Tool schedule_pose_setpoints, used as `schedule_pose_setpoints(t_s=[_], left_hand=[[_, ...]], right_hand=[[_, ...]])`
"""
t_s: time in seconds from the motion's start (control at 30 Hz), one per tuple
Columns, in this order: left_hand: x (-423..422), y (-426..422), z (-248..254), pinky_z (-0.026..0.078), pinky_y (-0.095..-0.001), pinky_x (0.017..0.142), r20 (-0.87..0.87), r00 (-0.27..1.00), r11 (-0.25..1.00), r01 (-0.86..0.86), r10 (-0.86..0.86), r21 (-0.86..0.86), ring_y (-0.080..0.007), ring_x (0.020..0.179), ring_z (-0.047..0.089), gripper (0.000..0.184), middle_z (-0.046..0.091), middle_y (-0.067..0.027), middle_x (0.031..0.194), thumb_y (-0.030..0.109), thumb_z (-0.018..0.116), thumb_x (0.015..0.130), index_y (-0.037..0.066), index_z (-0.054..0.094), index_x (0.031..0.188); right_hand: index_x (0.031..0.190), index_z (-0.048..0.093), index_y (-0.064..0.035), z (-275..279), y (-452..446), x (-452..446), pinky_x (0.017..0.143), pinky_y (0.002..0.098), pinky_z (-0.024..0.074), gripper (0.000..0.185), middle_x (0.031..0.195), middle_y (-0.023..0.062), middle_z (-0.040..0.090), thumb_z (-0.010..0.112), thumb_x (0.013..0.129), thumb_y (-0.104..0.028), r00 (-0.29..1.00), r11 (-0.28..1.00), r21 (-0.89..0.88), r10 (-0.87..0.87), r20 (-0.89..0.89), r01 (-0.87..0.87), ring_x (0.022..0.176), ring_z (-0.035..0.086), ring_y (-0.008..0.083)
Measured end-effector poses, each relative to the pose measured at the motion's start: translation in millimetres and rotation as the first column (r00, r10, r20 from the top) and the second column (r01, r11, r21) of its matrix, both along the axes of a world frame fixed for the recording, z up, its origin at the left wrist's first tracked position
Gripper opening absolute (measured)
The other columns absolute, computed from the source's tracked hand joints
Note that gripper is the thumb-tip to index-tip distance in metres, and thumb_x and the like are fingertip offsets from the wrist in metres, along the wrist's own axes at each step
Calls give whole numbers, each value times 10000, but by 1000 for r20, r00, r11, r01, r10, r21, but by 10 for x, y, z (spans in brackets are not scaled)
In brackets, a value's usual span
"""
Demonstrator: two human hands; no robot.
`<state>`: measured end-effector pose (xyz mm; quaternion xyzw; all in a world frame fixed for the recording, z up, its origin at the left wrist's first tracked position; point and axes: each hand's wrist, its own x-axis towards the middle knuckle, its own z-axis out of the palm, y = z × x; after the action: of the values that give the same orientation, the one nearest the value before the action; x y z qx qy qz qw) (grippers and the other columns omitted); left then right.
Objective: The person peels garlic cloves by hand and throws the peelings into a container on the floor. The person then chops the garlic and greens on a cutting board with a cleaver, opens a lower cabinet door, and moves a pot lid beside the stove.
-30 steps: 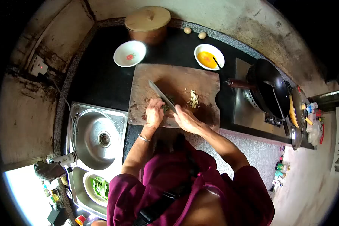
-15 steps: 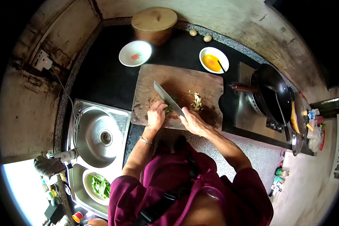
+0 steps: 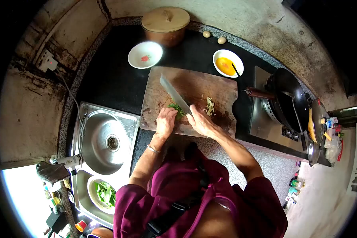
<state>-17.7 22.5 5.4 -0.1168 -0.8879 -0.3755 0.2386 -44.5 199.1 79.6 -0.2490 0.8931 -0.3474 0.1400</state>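
Observation:
A wooden cutting board (image 3: pixel 222 89) lies on the dark counter. My right hand (image 3: pixel 200 121) is closed round the handle of a knife (image 3: pixel 173 92), whose wide blade points up and to the left over the board. Beside the blade, my left hand (image 3: pixel 166 119) has its fingers bent together on a small bunch of green leaves (image 3: pixel 178 110). Chopped pale pieces (image 3: pixel 210 106) lie in a small pile to the right of the knife.
Behind the board are a white bowl (image 3: pixel 145 55), a lidded pot (image 3: pixel 165 25), two eggs and a bowl of beaten egg (image 3: pixel 227 63). A wok (image 3: pixel 289 103) sits on the stove at right. The sink (image 3: pixel 103 146) at left has a basket of greens (image 3: pixel 105 194).
The knife has shifted slightly and its blade is turned more upright, and more of the green leaves show beside my left hand. The whole view has moved a little.

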Motion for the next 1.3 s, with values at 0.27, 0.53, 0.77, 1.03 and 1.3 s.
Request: schedule_pose_setpoints(t_s=[0.27,0.53,0.77,1.03,1.3], left_hand=[[-43,-26,-2,479,-357,724,2,1000,999,13,-13,39,-300,809,577,115,612,-112,858,-7,632,700,27,619,810],[-51,-17,18,485,-360,699,6,1000,996,-3,3,87,-297,806,584,123,591,-115,859,-9,632,710,25,618,827],[-29,-17,67,454,-357,780,76,996,998,-56,55,11,-297,887,531,156,556,-98,930,-6,652,658,41,619,803],[-74,-63,-28,466,-359,758,17,1000,998,10,-12,64,-299,845,559,123,599,-110,887,-6,645,680,19,617,797],[-48,-35,36,473,-367,718,18,999,997,-35,34,69,-313,800,568,182,603,-128,863,-6,638,692,26,593,865]], right_hand=[[886,355,8,-193,26,125,384,394,337,150,522,162,441,480,869,-72,995,995,-39,87,-57,-89,433,472,313],[896,353,-7,-302,-235,-109,458,423,358,162,580,199,462,475,882,-113,999,991,-130,-42,-33,38,506,475,347],[892,368,3,41,155,149,442,439,369,161,542,193,470,476,872,-114,992,991,49,121,23,-122,483,500,358],[893,368,12,-323,104,161,392,410,344,159,522,168,450,481,869,-98,990,991,-43,127,-61,-130,432,479,313],[901,355,7,-198,-103,-66,413,408,372,170,531,154,450,470,881,-116,999,997,-82,-18,-45,14,452,478,310]])
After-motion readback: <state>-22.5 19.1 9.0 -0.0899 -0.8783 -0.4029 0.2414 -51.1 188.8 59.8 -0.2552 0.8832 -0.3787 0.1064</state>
